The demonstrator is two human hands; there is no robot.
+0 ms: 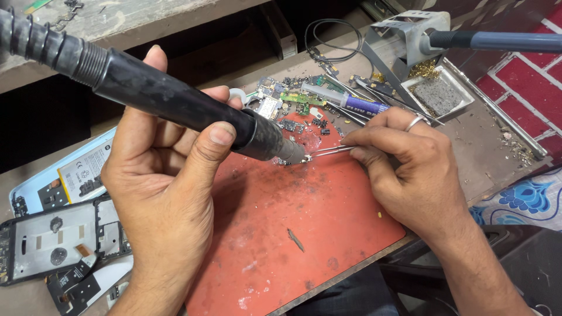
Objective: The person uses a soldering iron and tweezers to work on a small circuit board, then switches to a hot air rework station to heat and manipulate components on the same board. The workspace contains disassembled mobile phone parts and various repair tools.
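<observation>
Near the middle of the frame, the left hand (167,175) wraps fully closed around a thick black hot-air handpiece with a ribbed hose (152,93), its metal nozzle aimed down at a tiny part on the worn red rubber work mat (304,234). The right hand (410,169), a ring on one finger, has its fingers (366,153) pinched shut on slim steel tweezers (328,151), whose tips meet the small silvery component (303,158) right under the nozzle.

The risks lie in that closeness. The nozzle sits almost touching the tweezer tips, so a small wobble of either hand could flick the part off the mat into the clutter of loose circuit board scraps (293,105) in the upper centre. Heat could travel up the steel toward the pinching fingers. The thumb lies near the hot end of the handpiece. At lower left, an opened black phone frame (52,243) and a blue-edged back cover with battery (70,172) lie close beside the left wrist and could be knocked off the table (486,152).
</observation>
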